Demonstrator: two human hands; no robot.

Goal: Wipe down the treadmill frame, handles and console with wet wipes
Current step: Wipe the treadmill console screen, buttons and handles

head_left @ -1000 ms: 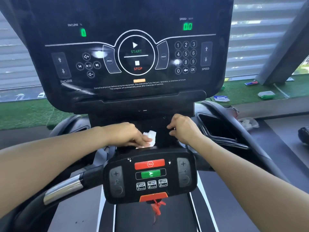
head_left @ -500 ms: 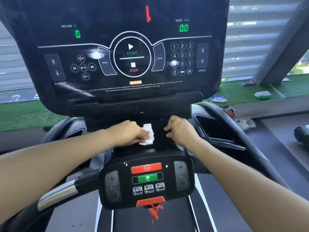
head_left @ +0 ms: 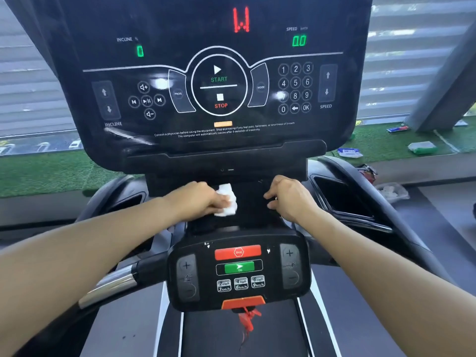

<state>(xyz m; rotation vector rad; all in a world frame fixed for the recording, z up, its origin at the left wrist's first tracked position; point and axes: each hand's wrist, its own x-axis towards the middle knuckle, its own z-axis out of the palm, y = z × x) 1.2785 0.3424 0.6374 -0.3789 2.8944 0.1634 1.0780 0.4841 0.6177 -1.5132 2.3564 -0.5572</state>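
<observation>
The black treadmill console [head_left: 219, 86] fills the top of the view, its lit panel showing START and STOP. Below it is a dark recessed shelf [head_left: 249, 204] between the console and the lower control pad [head_left: 239, 269]. My left hand [head_left: 198, 202] grips a crumpled white wet wipe [head_left: 226, 200] and presses it on that shelf. To its right, my right hand [head_left: 288, 199] rests on the shelf's edge with fingers curled; whether it holds anything is hidden. A chrome and black handle [head_left: 113, 284] runs out at lower left.
Cup-holder pockets sit on both sides, the right one [head_left: 340, 199] deep and dark. A red safety cord [head_left: 247, 320] hangs under the control pad over the belt [head_left: 231, 338]. Wipe packs [head_left: 422, 146] lie on green turf by the window at right.
The left hand has slid the wipe a little farther back on the shelf. The head has tipped up slightly, and red figures have lit at the console's top.
</observation>
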